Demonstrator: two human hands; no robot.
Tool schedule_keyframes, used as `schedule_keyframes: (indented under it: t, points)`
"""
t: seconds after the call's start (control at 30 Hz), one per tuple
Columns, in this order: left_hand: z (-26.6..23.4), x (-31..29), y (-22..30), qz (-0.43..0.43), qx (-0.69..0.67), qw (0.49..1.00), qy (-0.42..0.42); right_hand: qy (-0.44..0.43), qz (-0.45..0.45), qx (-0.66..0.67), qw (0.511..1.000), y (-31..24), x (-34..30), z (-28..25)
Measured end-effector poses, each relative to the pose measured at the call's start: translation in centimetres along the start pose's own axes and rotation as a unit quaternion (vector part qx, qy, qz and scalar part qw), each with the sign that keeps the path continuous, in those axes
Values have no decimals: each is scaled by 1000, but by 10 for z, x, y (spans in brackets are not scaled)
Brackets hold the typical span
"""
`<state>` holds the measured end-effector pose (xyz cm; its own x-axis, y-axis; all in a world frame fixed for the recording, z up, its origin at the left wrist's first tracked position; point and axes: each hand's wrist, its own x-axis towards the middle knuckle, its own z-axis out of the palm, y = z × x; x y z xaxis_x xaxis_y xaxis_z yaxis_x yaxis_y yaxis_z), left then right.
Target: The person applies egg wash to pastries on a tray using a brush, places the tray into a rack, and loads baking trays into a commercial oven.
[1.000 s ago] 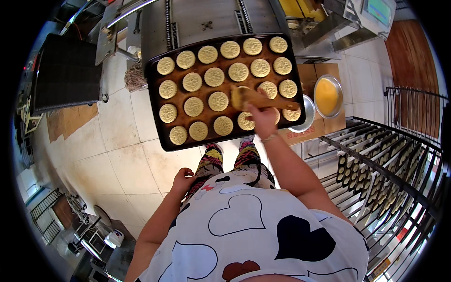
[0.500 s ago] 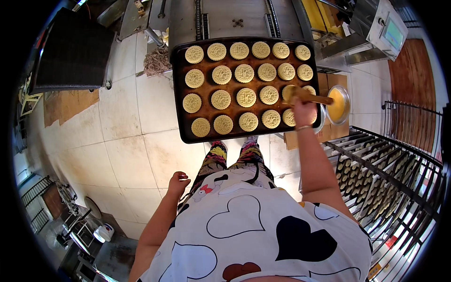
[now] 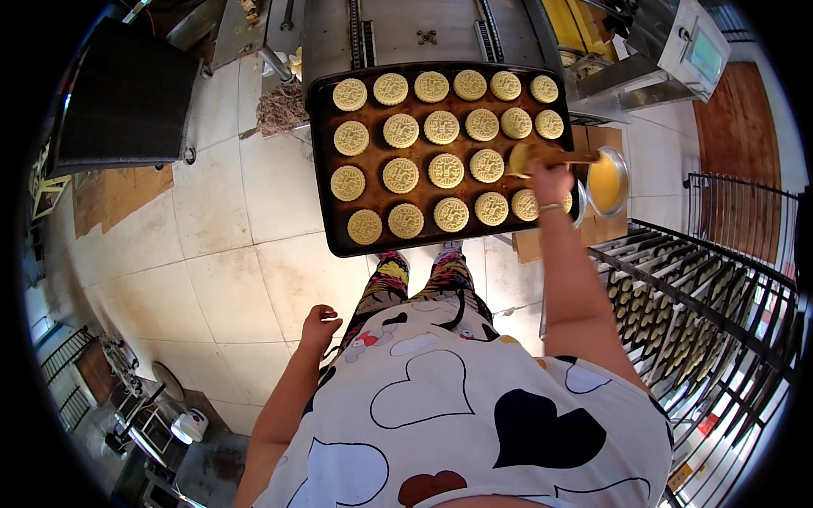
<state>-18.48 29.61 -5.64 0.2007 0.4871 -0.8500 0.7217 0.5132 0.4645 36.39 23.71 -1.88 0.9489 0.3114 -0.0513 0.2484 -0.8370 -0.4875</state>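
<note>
Rows of round, pattern-stamped pastries [image 3: 445,171] sit on a dark baking tray [image 3: 374,157]. My right hand [image 3: 552,182] is closed round the wooden handle of a flat brush [image 3: 577,157]. The brush's bristle end rests over a pastry in the third row, near the tray's right side, and hides most of it. My right wrist and forearm cover part of the front row's right end. Low at my left side hangs my left hand [image 3: 322,323], its fingers loosely bent and apart, with nothing visible in them.
Right of the tray, a metal bowl [image 3: 625,167] of orange-yellow liquid stands on cardboard [image 3: 599,140]. A black rack [image 3: 677,292] loaded with trays of pastries is at the right. Behind the tray lies a metal machine bed [image 3: 428,38]; a screen [image 3: 705,55] stands far right.
My right hand and the brush have shifted slightly left, the bristles staying on the third row's right part. The view has moved a little. My left hand keeps its pose.
</note>
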Motion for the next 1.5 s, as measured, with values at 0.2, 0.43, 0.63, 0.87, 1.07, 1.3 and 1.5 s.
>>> schedule_keyframes:
  t: [0.2, 0.43, 0.63, 0.87, 1.07, 1.3, 1.5]
  points:
    - [-11, 13, -10, -14, 3, 1000, 14, 62, -92, 196, 974, 23, 1, -3]
    - [-1, 17, 38, 24, 52, 998, -1, -315, -134, 199, 918, -91, -208, 41]
    - [12, 16, 56, 42, 42, 998, -11, -136, -40, 229, 963, 0, -139, 11]
    - [7, 15, 40, 10, 54, 998, -9, -82, -31, 176, 981, 45, -92, -37]
    - [7, 18, 49, 29, 34, 999, 8, -173, -63, 251, 950, 45, -124, 10]
    - [8, 7, 27, -27, 9, 1000, 11, -43, 111, 211, 970, 113, -12, -94]
    - [-1, 9, -3, -18, -46, 998, 30, -38, -13, 208, 977, 86, -41, -33]
